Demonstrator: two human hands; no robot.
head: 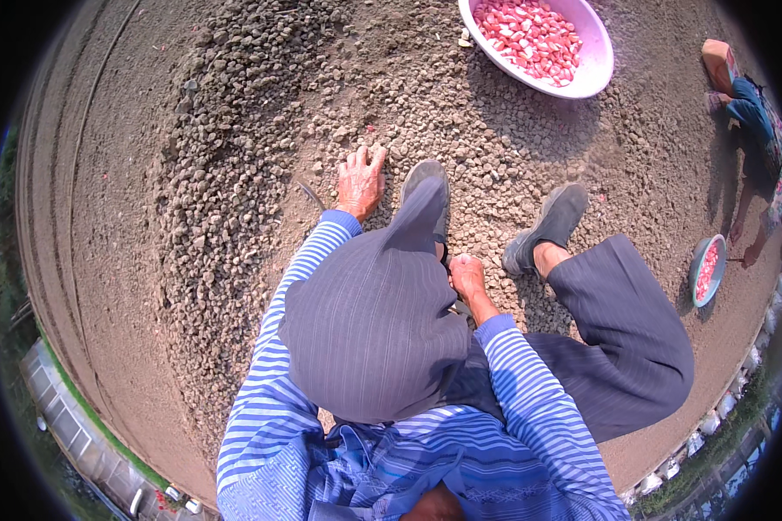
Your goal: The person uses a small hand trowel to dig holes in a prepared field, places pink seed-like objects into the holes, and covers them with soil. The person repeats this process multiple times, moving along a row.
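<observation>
My left hand [361, 182] rests on the crumbly soil [234, 150] just left of my shoe [430, 189], fingers slightly apart, with no object seen in it. A thin, curved dark piece [311, 195], perhaps part of a tool, shows by its wrist. My right hand [469, 279] is curled between my legs; part of a dark and pale object [460, 307] shows beside its wrist, mostly hidden by my trousers, and whether the fingers hold it I cannot tell. Ahead to the right stands a pink plastic basin [598, 58] with many pink-coated cloves or seeds [528, 40].
My other shoe [554, 221] is planted to the right. At the far right a person [756, 124] bends over the soil, hands near a smaller teal basin [695, 273] of pink pieces. White sacks [710, 423] line the field edge. Smooth furrowed soil [104, 215] lies left.
</observation>
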